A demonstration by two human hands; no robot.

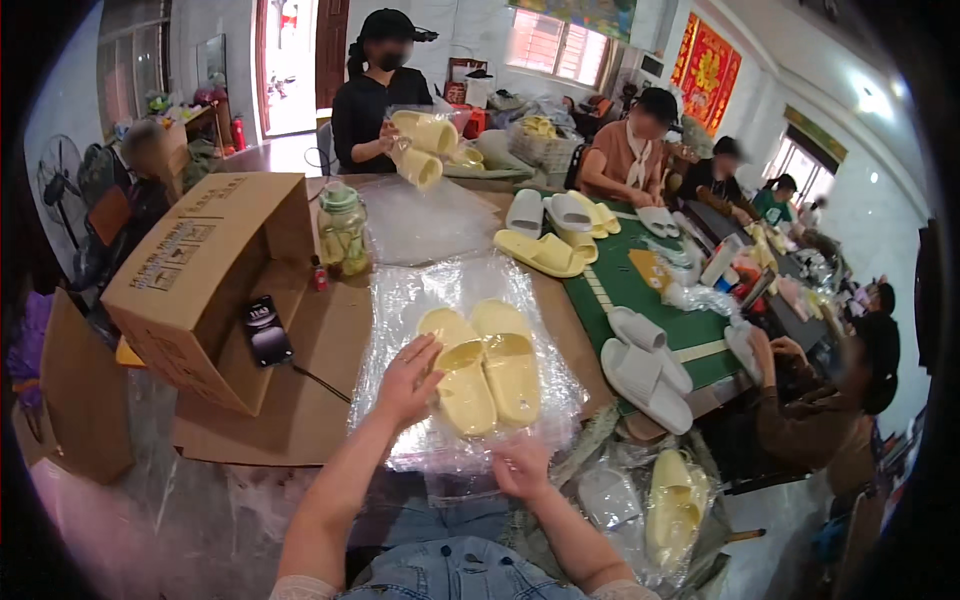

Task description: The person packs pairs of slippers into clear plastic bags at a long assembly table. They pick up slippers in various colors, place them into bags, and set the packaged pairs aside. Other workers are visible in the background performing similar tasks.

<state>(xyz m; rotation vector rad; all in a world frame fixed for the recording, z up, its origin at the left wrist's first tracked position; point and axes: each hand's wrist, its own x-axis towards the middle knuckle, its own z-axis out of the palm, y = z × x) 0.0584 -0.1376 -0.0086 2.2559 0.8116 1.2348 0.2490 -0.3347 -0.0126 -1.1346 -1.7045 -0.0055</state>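
A pair of pale yellow slippers (512, 372) lies side by side on a stack of clear plastic bags (395, 300), apparently inside the top bag. My left hand (408, 380) rests with fingers stretched out against the left slipper's outer side. At the near edge of the stack, just below the slippers' heels, my right hand (522, 466) has its fingers closed on the plastic bag's edge. The fingertips there are partly hidden.
An open cardboard box (215, 260) holding a phone (268, 332) stands at left. Behind are a glass jar (343, 235) and a red bottle (320, 275). Grey slippers (645, 380) sit on the green mat (615, 290) at right. Bagged slippers (675, 510) lie lower right; co-workers surround the tables.
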